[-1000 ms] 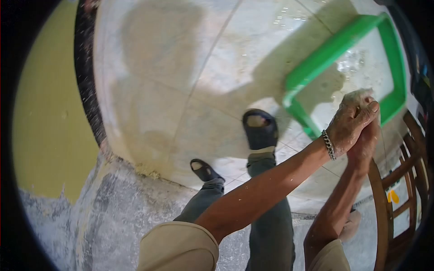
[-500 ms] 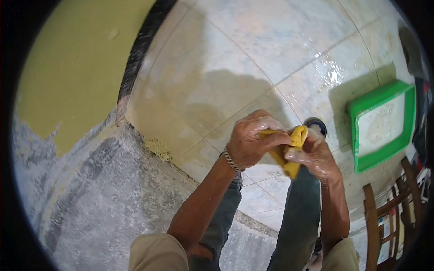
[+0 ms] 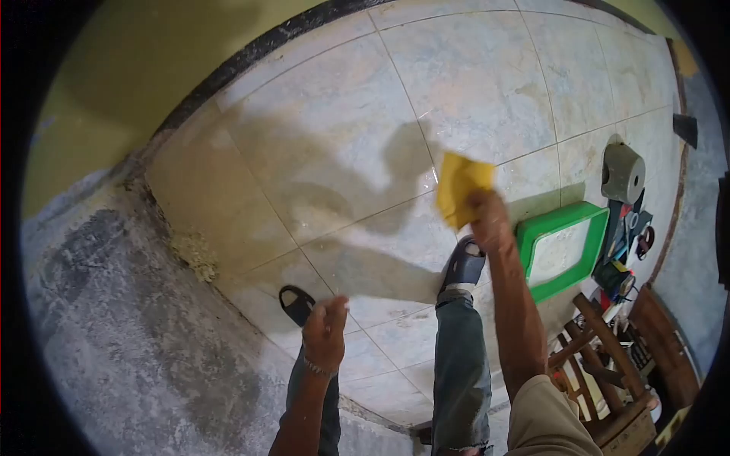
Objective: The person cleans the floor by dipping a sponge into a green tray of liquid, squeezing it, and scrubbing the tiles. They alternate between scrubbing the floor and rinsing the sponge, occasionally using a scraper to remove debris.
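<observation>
A yellow cloth (image 3: 461, 182), opened into a roughly square sheet, hangs from my right hand (image 3: 490, 222), whose fingers are closed on its lower right edge. Both hand and cloth are a little blurred, above the tiled floor and left of the green tray (image 3: 564, 209). That tray holds a whitish liquid with some froth. Lower left, my left hand (image 3: 325, 334) is loosely curled with no object visible in it. It wears a chain bracelet (image 3: 319, 369), and something whitish shows at a fingertip.
Pale floor tiles (image 3: 487, 83) meet a dark skirting strip (image 3: 258, 53) and rough grey concrete (image 3: 144, 319). Crumbly debris (image 3: 194, 254) lies along that edge. Right of the tray are a grey cylindrical block (image 3: 623, 173), assorted tools (image 3: 631, 228) and a wooden chair (image 3: 608, 365).
Both hands gripped the bunched, twisted cloth together; now they are apart. The cloth is spread out in my right hand, while my left hand has let go and dropped lower left. The view has shifted.
</observation>
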Demonstrator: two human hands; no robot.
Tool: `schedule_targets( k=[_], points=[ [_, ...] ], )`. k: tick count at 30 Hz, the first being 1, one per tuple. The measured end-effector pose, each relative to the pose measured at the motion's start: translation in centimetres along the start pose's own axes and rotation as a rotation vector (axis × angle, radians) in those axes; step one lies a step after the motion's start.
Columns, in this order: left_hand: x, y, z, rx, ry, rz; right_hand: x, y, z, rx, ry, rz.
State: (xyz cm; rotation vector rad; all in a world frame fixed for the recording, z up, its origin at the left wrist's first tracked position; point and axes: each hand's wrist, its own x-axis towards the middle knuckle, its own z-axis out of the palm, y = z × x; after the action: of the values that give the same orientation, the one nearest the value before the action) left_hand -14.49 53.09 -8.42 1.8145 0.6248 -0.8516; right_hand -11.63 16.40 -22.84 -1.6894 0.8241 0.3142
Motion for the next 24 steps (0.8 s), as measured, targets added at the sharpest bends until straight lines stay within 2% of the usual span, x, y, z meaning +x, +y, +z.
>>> schedule_targets(
  k=[2, 4, 6, 7, 8, 9, 12, 13, 14, 15, 17, 19, 24],
  points=[
    [-2.7, -2.4, -0.8, 0.021, -0.012, -0.035, 3.3, 4.4, -6.5, -0.17, 0.172, -0.571],
    [-3.7, -3.7, -1.3, 0.057, -0.003, -0.071, 8.2, 10.6, -14.0, -0.699, 0.561, -0.396],
    [-4.7, -4.3, -1.5, 0.167, -0.06, -0.068, 12.1, 11.6, -16.7, -1.06, 0.571, -0.328],
    [-5.5, -4.3, -1.5, 0.164, -0.046, -0.094, 13.0, 12.0, -15.3, -1.103, 0.544, -0.391],
    [-5.6, -4.1, -1.3, 0.181, -0.066, -0.035, 13.8, 12.3, -13.9, -1.146, 0.517, -0.455],
    [-5.3, -3.7, -1.2, 0.203, -0.086, 0.033, 14.8, 13.9, -10.6, -0.529, 0.432, -0.538],
    [-5.5, -3.3, -1.6, 0.252, -0.107, 0.07, 14.3, 13.6, -1.7, -0.807, 0.41, -0.6],
    [-5.4, -3.2, -2.1, 0.27, -0.116, 0.09, 12.2, 9.4, 3.4, -1.014, 0.431, -0.526],
    [-5.2, -3.1, -2.5, 0.283, -0.114, 0.076, 11.8, 6.5, 7.8, -1.023, 0.465, -0.405],
    [-5.0, -3.1, -3.1, 0.287, -0.098, 0.086, 12.4, 4.7, 11.0, -0.994, 0.486, -0.348],
    [-4.4, -3.2, -4.1, 0.409, -0.084, 0.118, 14.9, 1.9, 16.8, -0.96, 0.597, -0.428],
    [-3.9, -2.8, -5.5, 0.425, -0.064, 0.125, 17.8, -1.3, 21.8, -0.822, 0.533, -0.82],
    [-3.9, -2.4, -8.1, 0.501, -0.001, 0.092, 21.5, -11.9, 38.2, -0.622, 0.358, -0.814]
  ],
)
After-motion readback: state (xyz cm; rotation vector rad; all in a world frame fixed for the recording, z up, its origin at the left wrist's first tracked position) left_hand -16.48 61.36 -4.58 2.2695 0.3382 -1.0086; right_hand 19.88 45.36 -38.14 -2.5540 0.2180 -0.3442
